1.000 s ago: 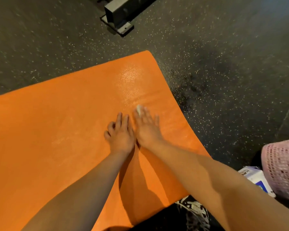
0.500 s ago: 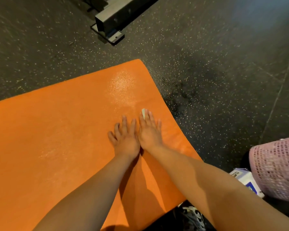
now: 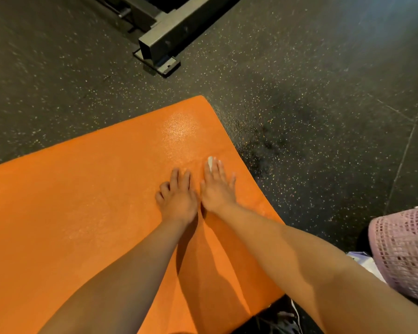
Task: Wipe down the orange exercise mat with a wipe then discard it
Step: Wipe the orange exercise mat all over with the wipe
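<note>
We have both hands flat on the orange mat (image 3: 82, 201), side by side and nearly touching, near its far right corner. The right hand (image 3: 217, 189) lies with straight fingers pressed down on the wipe (image 3: 210, 162). Only a small white tip of the wipe shows past the fingertips on the far side, and the rest is hidden under the palm. The left hand (image 3: 176, 196) rests beside it with loosely bent fingers and holds nothing. Just ahead of the wipe a glossy patch (image 3: 179, 126) catches the light, and the mat's corner lies beyond that. The mat's long side runs away to our left, so we judge that most of the surface still to be covered lies left of the hands. The right hand, which carries the wipe, is the one nearer the right edge. Around the mat is dark speckled floor (image 3: 323, 92), with a metal frame foot (image 3: 164, 44) well apart ahead. A pink mesh basket (image 3: 405, 251) sits off to our right, perhaps the place for discarding.
</note>
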The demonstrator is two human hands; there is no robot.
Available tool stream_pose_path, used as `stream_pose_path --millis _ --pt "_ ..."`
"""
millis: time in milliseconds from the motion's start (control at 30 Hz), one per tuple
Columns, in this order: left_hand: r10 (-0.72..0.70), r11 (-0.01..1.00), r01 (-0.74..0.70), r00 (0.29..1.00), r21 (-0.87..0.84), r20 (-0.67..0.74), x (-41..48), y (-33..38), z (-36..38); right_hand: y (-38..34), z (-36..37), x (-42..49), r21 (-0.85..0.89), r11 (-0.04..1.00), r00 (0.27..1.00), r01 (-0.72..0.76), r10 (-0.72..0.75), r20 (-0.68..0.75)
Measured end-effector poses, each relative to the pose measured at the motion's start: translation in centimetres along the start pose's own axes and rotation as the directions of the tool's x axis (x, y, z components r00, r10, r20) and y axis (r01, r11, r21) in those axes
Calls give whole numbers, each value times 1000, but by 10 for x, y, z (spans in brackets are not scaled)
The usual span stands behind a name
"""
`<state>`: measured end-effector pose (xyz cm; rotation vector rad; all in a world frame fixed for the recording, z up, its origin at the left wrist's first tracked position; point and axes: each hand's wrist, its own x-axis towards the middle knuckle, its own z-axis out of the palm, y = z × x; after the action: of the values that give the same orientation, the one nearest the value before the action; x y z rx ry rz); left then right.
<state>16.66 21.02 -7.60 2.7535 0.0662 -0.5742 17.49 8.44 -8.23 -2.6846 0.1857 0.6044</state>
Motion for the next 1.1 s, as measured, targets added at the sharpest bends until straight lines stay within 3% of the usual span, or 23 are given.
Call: stream_pose_path --millis 67,100,200,267,367,433,500,533,600,667,700,767,833,900,933,1000,1100 --pt "4 999 -3 1000 32 -4 12 0 -1 6 -2 10 -90 986 991 137 -135 27" --pt "4 999 -3 1000 48 -12 17 0 -1 13 -5 15 -123 983 991 136 -136 12" --pt "2 999 0 999 44 -37 28 -2 1 34 -20 33 -33 985 980 -166 162 -117" --pt "10 1000 -10 995 7 -99 32 -5 3 30 -22 45 35 963 950 -267 269 -159" --pt "16 998 -27 981 -56 -194 44 -8 -1 -6 -11 54 -6 999 990 -47 46 -132" --pt "9 999 -18 983 -46 -181 53 -10 -5 -25 -3 57 -80 982 984 169 -173 -43" --pt "11 1000 -12 991 -13 -136 58 -14 -5 -20 -7 64 -164 954 967 250 -253 -1" --pt "17 1000 -16 993 10 -120 59 -15 -5 -10 -12 68 -191 958 975 214 -223 -26" --pt "30 999 -25 993 39 -114 56 -18 -5 16 -23 70 -127 992 992 -17 1 -126" --pt "20 1000 -17 993 23 -118 57 -17 -5 31 -31 69 25 968 951 -251 252 -179" --pt "10 1000 -10 993 3 -114 58 -16 -6 28 -32 69 66 956 938 -284 292 -186" --pt "-3 999 -2 994 -42 -113 60 -14 -8 8 -29 70 27 983 963 -184 186 -193" --pt "-9 997 0 992 -74 -128 64 -13 -11 -19 -19 70 -53 996 990 70 -76 -120" --pt "-9 997 -3 990 -80 -144 71 -13 -16 -30 -12 71 -103 961 964 255 -261 -46" --pt "-4 998 -6 988 -67 -152 74 -14 -19 -26 -14 76 -132 953 957 274 -283 -56" --pt "14 999 -19 988 -31 -154 81 -17 -24 -7 -25 90 -166 974 975 154 -177 -137" --pt "23 999 -29 986 -34 -164 84 -17 -27 9 -39 105 -34 990 965 -140 129 -230"
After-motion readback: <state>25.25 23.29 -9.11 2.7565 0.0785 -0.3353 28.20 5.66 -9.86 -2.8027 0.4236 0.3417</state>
